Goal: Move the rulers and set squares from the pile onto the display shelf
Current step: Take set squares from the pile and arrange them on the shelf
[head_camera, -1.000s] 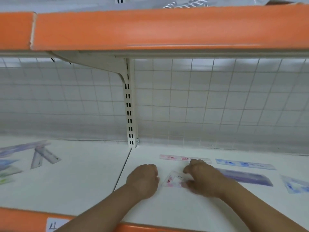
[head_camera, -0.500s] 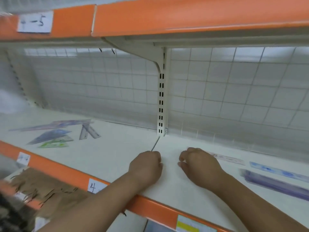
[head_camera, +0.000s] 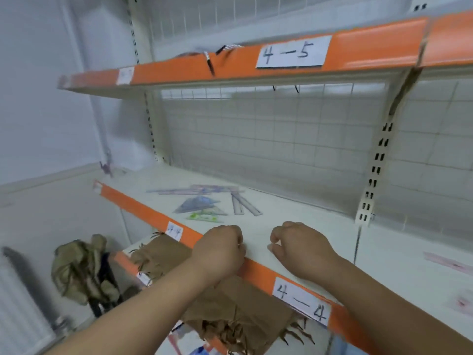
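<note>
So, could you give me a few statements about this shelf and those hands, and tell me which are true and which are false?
1. The left hand and the right hand both have curled fingers and hold no ruler. True.
2. The label on the upper shelf edge reads 4-5. True.
3. The pile of rulers and set squares lies to the right of both hands. False: it lies to their left, further back on the shelf.
4. The brown fringed cloth lies on top of the pile. False: it lies below that shelf.
5. A green set square lies at the pile's near edge. True.
</note>
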Available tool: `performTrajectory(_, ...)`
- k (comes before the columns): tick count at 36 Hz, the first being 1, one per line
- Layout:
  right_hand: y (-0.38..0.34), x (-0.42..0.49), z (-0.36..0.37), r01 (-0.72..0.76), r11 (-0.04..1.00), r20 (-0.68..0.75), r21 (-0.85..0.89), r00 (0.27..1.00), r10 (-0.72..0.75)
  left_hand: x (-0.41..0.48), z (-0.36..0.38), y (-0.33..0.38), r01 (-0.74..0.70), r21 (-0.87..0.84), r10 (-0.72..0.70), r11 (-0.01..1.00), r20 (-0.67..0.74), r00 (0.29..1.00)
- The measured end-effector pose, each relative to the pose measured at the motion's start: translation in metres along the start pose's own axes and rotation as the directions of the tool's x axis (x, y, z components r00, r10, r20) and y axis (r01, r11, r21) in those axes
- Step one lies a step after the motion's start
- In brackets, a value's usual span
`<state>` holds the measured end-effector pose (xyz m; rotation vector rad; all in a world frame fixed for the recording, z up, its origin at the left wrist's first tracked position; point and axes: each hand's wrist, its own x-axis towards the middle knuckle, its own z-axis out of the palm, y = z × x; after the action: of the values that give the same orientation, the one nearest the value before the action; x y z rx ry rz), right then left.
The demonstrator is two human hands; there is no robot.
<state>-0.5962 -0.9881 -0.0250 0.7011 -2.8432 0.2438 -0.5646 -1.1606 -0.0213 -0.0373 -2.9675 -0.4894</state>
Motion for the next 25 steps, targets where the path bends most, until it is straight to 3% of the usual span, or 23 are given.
performTrajectory(12,-0.115,0.075,0.031,0.0,1.0,-0.003,-0.018,1.0,0.0,0.017,-0.048,-0.142,0.024,-0.013,-0.024,1.0,-0.014,1.0)
performTrajectory(25,-0.11,0.188,0.065,-0.019,0.992,0.005,-0.122,1.0,0.02,0.099,-0.046,-0.207,0.048,-0.048,-0.047,0.998,0.026,0.999)
